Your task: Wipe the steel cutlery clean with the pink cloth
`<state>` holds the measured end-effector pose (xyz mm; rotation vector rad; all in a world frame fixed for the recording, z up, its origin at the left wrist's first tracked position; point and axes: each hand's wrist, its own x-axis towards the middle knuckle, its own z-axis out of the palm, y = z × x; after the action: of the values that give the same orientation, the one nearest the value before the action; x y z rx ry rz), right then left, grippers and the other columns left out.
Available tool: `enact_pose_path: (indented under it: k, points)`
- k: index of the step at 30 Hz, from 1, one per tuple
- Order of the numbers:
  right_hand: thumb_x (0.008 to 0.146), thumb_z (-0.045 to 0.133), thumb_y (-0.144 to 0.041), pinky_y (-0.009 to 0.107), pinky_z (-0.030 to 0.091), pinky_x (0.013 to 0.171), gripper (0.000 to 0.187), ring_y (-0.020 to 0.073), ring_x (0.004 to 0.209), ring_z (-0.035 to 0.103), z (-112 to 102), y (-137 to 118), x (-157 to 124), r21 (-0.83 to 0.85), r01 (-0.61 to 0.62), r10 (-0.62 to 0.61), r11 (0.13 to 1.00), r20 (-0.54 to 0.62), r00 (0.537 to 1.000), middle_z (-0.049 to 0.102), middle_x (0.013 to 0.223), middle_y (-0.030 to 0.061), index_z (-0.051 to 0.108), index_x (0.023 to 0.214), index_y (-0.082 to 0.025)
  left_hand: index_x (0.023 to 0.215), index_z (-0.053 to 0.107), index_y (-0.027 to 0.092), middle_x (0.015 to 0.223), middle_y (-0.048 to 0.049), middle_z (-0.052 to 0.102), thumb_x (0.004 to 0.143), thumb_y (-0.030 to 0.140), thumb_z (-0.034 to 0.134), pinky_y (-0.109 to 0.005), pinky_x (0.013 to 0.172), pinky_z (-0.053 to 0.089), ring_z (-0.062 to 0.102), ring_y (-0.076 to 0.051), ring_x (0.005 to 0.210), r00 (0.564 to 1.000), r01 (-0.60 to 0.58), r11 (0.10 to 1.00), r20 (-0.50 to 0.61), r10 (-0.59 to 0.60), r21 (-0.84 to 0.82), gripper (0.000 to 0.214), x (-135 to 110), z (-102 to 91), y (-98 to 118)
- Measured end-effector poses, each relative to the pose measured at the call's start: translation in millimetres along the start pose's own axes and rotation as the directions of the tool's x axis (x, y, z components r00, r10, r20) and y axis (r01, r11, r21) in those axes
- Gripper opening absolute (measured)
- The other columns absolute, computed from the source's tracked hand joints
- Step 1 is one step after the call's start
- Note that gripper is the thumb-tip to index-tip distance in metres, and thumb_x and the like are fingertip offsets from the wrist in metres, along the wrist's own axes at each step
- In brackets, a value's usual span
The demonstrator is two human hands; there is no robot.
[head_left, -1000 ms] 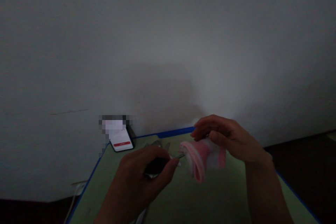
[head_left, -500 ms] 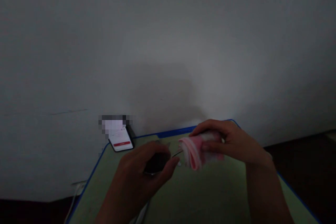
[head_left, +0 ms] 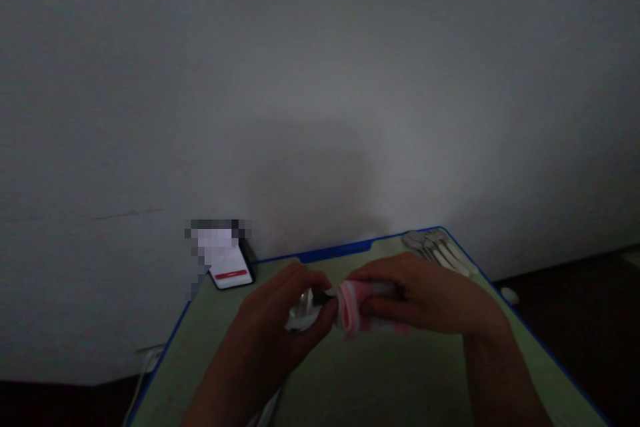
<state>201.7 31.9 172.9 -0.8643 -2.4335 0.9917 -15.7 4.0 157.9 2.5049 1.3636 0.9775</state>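
Observation:
My left hand [head_left: 273,327] is closed around a shiny metal utensil, probably a spoon [head_left: 305,307], over the green table [head_left: 380,380]. Its stem runs right into a pink and white cloth [head_left: 353,307]. My right hand [head_left: 425,300] is wrapped round that cloth, fingers pressed onto it. Both hands meet just above the table's middle. The scene is dim, so the utensil's shape is hard to make out.
A lit phone [head_left: 229,267] leans against the wall at the table's back left corner. Several metal spoons [head_left: 440,250] lie at the back right corner. The table has a blue edge [head_left: 335,252]. A white cable [head_left: 145,363] hangs off the left side.
My right hand has dropped lower and closed the cloth round the utensil's stem. My left hand has moved up toward it. The spoons at the back right have come into sight.

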Motion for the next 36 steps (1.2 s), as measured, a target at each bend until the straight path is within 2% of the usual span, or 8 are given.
enact_pose_path:
  k: [7, 15, 20, 27, 29, 32, 34, 36]
  points:
    - [0.087, 0.047, -0.037, 0.024, 0.041, 0.071, 0.028, 0.0145, 0.081, 0.06, -1, 2, -3, -0.066, -0.034, 0.035, 0.997, 0.029, 0.999, 0.068, 0.091, 0.0034, 0.062, 0.103, -0.02, 0.089, 0.057, 0.022, 0.078, 0.0016, 0.064, 0.078, 0.022, 0.059, -0.02, 0.062, 0.047, 0.06, -0.011, 0.07, 1.0, -0.014, 1.0, 0.013, 0.014, -0.014, 0.011, -4, 0.5, -6]
    - [0.089, 0.045, -0.038, 0.021, 0.041, 0.063, 0.029, 0.0109, 0.072, 0.057, -18, 11, -24, -0.058, -0.073, 0.072, 0.996, -0.008, 0.997, 0.065, 0.085, 0.0021, 0.06, 0.104, -0.019, 0.091, 0.058, 0.022, 0.067, 0.0048, 0.057, 0.077, 0.028, 0.063, -0.019, 0.054, 0.044, 0.052, -0.008, 0.055, 0.993, 0.032, 0.998, -0.118, -0.025, 0.058, 0.016, -10, -9.3, -16]
    - [0.09, 0.042, -0.039, 0.019, 0.036, 0.054, 0.028, 0.0083, 0.061, 0.051, -14, 7, -15, -0.028, -0.037, 0.039, 0.999, 0.058, 0.998, 0.059, 0.072, -0.0003, 0.058, 0.092, -0.016, 0.094, 0.058, 0.024, 0.069, 0.0047, 0.057, 0.077, 0.032, 0.064, -0.019, 0.054, 0.044, 0.049, -0.008, 0.052, 0.981, 0.059, 0.997, -0.186, -0.05, 0.041, 0.02, -9, -10.1, -15]
    - [0.09, 0.041, -0.039, 0.02, 0.033, 0.053, 0.028, 0.0077, 0.059, 0.049, -5, 9, -3, -0.036, -0.014, 0.017, 0.999, 0.097, 0.995, 0.056, 0.07, -0.0011, 0.056, 0.091, -0.015, 0.1, 0.063, 0.029, 0.072, 0.0043, 0.062, 0.072, 0.044, 0.067, -0.022, 0.058, 0.047, 0.053, -0.01, 0.055, 0.953, 0.176, 0.984, -0.247, -0.177, -0.03, 0.032, -10, -10.7, -20]
    - [0.09, 0.041, -0.039, 0.02, 0.033, 0.054, 0.028, 0.0076, 0.059, 0.049, -7, 11, -4, -0.029, -0.022, 0.025, 0.999, 0.087, 0.996, 0.055, 0.069, -0.0013, 0.056, 0.091, -0.016, 0.099, 0.064, 0.029, 0.073, 0.0038, 0.063, 0.068, 0.047, 0.069, -0.023, 0.06, 0.049, 0.056, -0.011, 0.057, 0.926, 0.255, 0.966, -0.275, -0.258, -0.048, 0.036, -11, -11.7, -23]
    - [0.09, 0.042, -0.039, 0.019, 0.034, 0.053, 0.027, 0.0074, 0.058, 0.048, -9, 12, -7, -0.005, -0.024, 0.025, 1.0, 0.036, 0.999, 0.055, 0.068, -0.0013, 0.056, 0.09, -0.016, 0.107, 0.059, 0.028, 0.08, 0.0022, 0.067, 0.061, 0.044, 0.074, -0.025, 0.062, 0.051, 0.062, -0.015, 0.065, 0.824, 0.385, 0.905, -0.374, -0.426, -0.181, 0.051, -11, -14.1, -22]
    - [0.089, 0.043, -0.038, 0.019, 0.033, 0.053, 0.027, 0.0069, 0.057, 0.047, -9, 12, -6, 0.028, 0.003, -0.003, 1.0, 0.004, 1.0, 0.055, 0.069, -0.0015, 0.057, 0.091, -0.016, 0.117, 0.051, 0.027, 0.082, 0.0017, 0.069, 0.06, 0.038, 0.076, -0.026, 0.058, 0.053, 0.064, -0.016, 0.065, 0.747, 0.398, 0.851, -0.417, -0.518, -0.344, 0.063, -8, -14.6, -16]
    - [0.089, 0.044, -0.038, 0.019, 0.034, 0.053, 0.026, 0.0065, 0.058, 0.046, -6, 12, -1, 0.05, 0.029, -0.027, 0.998, -0.044, 0.999, 0.056, 0.07, -0.0016, 0.057, 0.095, -0.016, 0.114, 0.053, 0.025, 0.077, 0.0022, 0.07, 0.065, 0.032, 0.072, -0.024, 0.05, 0.052, 0.061, -0.013, 0.054, 0.698, 0.387, 0.79, -0.409, -0.588, -0.476, 0.054, -4, -13.0, -7]
